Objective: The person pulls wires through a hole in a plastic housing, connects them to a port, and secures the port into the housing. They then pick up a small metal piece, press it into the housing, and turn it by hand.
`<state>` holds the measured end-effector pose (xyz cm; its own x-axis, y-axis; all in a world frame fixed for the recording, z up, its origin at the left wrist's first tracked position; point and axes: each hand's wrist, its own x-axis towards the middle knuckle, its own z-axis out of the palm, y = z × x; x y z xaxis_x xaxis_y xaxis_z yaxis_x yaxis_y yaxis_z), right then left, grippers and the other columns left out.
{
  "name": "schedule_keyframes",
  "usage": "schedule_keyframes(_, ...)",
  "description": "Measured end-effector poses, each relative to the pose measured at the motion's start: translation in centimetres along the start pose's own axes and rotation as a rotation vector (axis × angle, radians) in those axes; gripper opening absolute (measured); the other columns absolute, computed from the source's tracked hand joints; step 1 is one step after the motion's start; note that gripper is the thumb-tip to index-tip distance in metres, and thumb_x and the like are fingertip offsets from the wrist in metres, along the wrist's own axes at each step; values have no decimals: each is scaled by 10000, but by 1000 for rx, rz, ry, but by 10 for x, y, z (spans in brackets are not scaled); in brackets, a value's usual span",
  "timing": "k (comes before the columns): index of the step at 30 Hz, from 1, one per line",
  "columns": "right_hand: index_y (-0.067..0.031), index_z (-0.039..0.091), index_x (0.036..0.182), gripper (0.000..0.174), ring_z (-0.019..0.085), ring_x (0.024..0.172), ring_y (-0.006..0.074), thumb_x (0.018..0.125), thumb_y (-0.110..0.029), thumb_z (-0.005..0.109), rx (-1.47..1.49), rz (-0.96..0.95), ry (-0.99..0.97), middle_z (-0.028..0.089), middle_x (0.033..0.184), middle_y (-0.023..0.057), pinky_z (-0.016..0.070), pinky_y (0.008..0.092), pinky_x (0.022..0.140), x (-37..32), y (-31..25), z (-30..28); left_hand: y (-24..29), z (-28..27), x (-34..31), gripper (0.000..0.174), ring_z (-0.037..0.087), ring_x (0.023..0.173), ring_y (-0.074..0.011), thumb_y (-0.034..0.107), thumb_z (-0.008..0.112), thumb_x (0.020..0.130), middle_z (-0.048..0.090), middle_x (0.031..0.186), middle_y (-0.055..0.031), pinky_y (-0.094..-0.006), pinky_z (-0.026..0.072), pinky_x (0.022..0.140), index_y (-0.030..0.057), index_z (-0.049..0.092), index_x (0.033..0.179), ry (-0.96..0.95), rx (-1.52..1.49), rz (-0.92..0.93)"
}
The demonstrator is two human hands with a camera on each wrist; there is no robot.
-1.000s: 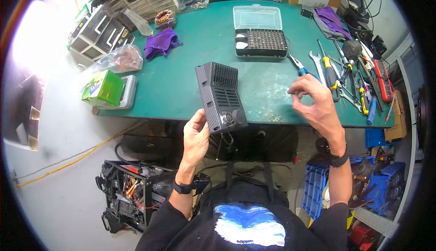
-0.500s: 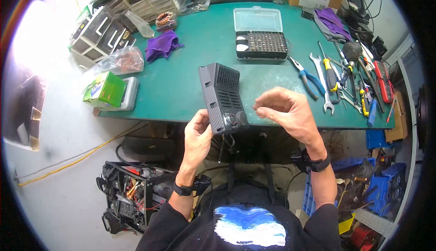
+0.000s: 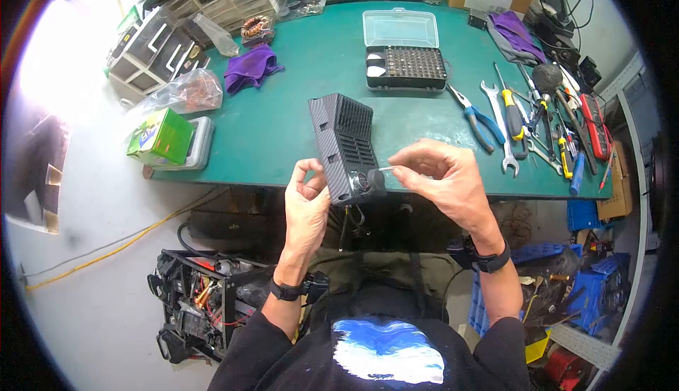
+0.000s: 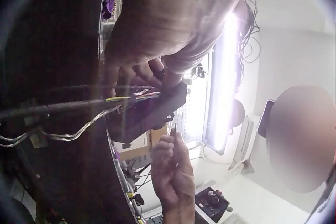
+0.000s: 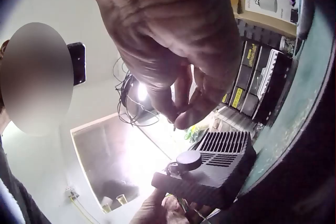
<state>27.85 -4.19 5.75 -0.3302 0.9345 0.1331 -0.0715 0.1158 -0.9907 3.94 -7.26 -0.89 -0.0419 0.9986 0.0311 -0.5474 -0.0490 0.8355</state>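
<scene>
In the head view my left hand [image 3: 305, 211] grips the lower left side of a black vented housing [image 3: 329, 147] with a carbon-fibre pattern, tilted above the bench's front edge. A round black knob [image 3: 376, 180] stands on its lower end. My right hand [image 3: 449, 182] pinches a slim metal bit [image 3: 385, 169] between thumb and fingers, its tip close to the knob. Seen from the right wrist, that hand is over the slotted face [image 5: 223, 148]. Coloured wires [image 4: 121, 99] run out of the housing's underside in the left wrist view.
An open bit case [image 3: 407, 68] stands at the back of the green bench [image 3: 318, 44]. Blue-handled pliers [image 3: 483, 126], a wrench [image 3: 506, 143] and screwdrivers lie on the right. A purple cloth [image 3: 251, 69] and a green box [image 3: 163, 138] sit left.
My right hand has come in leftward from beside the pliers to the housing's knob end, with the bit pinched in it. The left hand keeps its grip; the housing has shifted only slightly.
</scene>
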Motion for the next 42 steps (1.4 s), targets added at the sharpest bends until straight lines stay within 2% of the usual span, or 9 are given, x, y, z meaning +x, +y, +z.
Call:
schedule_keyframes(1,28,728,1082,174,680,873,90,923,-42,741,2,-2,-2,726,950,30,558,237,794,2,0,4,-1,0,0,349,712,1012,-195,-83,636,938,663,1169,-175,-291,619,881,62,422,1172,-37,-50,30)
schedule_keyframes(8,23,738,1060,150,656,846,69,936,-61,728,70,64,-47,714,932,24,551,242,753,13,8,23,2,0,-2,409,706,1007,-160,58,739,924,664,1176,-128,-247,613,824,90,416,1172,-42,-20,-10)
schedule_keyframes(9,22,741,1047,146,656,829,76,936,-72,727,62,51,-38,716,917,32,548,248,741,12,10,25,2,1,-2,409,706,1007,-160,58,739,924,664,1176,-128,-247,613,824,90,416,1172,-40,-18,-10)
schedule_keyframes(11,21,743,1034,144,656,812,83,936,-84,726,57,39,-30,717,902,40,545,254,728,13,10,27,4,6,-3,342,668,938,-122,-137,548,940,671,1103,-120,-242,546,807,94,418,1156,-4,-37,2)
schedule_keyframes(12,21,742,1015,145,662,797,104,928,-94,730,-75,-44,-26,717,889,60,543,268,718,14,9,28,3,3,-3,342,668,938,-122,-137,548,940,671,1103,-120,-242,546,807,94,418,1156,-3,-35,1)
schedule_keyframes(14,21,740,996,147,667,781,124,920,-105,734,-208,-126,-20,717,877,80,540,282,708,15,6,28,-3,-6,-1,364,712,991,-168,-15,693,932,664,1175,-135,-261,620,829,87,415,1143,-76,-88,10)
schedule_keyframes(16,24,733,966,156,670,752,166,905,-119,740,-292,-143,-35,713,872,118,530,309,686,17,3,29,-6,-8,0,352,713,995,-173,-33,677,934,663,1174,-140,-270,622,839,85,413,1136,-60,-79,18)
schedule_keyframes(23,26,733,958,157,666,738,177,907,-122,735,-303,-154,-50,707,849,119,525,313,677,19,1,30,-6,-6,-1,329,717,998,-190,-58,646,942,666,1172,-153,-284,625,852,83,409,1122,-26,-88,20)
schedule_keyframes(42,27,720,937,142,621,756,76,921,-111,749,-12,16,-5,717,821,54,517,264,691,19,21,41,-6,2,-2,324,706,970,-143,-2,677,952,674,1136,-101,-253,610,815,99,420,1122,-28,-83,36)
